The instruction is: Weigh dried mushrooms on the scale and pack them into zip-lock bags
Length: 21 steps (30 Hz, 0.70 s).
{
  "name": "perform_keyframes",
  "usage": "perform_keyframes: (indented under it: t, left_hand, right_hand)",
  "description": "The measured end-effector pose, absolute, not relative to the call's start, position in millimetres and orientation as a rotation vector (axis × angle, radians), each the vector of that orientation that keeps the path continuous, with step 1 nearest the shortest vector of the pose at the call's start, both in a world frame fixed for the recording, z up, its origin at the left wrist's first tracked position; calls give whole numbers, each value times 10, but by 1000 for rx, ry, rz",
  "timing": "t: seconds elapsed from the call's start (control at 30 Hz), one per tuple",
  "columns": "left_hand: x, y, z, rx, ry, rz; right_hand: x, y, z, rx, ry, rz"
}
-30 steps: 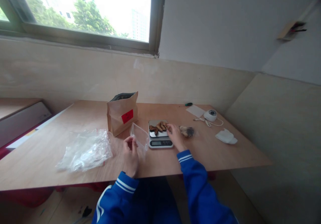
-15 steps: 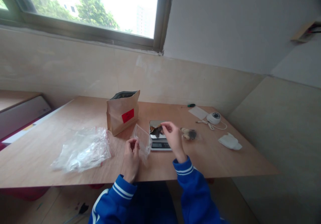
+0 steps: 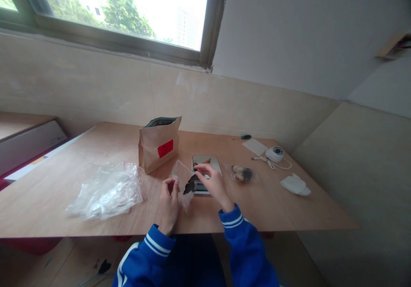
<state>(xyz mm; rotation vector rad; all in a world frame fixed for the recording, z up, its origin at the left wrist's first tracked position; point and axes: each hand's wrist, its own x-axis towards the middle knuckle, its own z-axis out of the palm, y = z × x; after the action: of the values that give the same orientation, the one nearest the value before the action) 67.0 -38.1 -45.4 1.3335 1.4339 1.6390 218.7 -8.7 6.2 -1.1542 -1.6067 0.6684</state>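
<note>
My left hand pinches the edge of a clear plastic bag, which stands tilted above the table. Between the fingertips of my right hand hangs a dark, thin, dried-looking piece, at the bag's right side; I cannot tell whether it is inside the bag. Beneath and behind my right hand lies a digital kitchen scale, its display partly hidden. Brownish dried pieces rest on the scale's plate. To the right is a small clear bag with pale and dark lumps in it.
A brown paper pouch with a red label stands open behind my left hand. Clear plastic bags are heaped at the left. On the right are a white dome camera with its cable, a white crumpled item, a paper and a green-handled screwdriver.
My right hand has moved left and slightly down from the scale's plate to the bag, carrying the dark piece. My left hand keeps its hold on the bag in nearly the same place.
</note>
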Motion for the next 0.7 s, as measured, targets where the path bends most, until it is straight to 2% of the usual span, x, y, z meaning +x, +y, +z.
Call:
perform_keyframes:
  t: [0.17,0.33,0.7]
  left_hand:
    - [666,-375,-478,1315,1422,1646]
    - [664,-374,-504,1309,1406,1642]
    - [672,-398,-485,1348,1392,1642]
  right_hand:
    - [2168,-124,36,-1229,-1723,603]
    - [2174,-100,20,-1244,-1680,712]
    - [2120,-65,275,-1124,-1583,546]
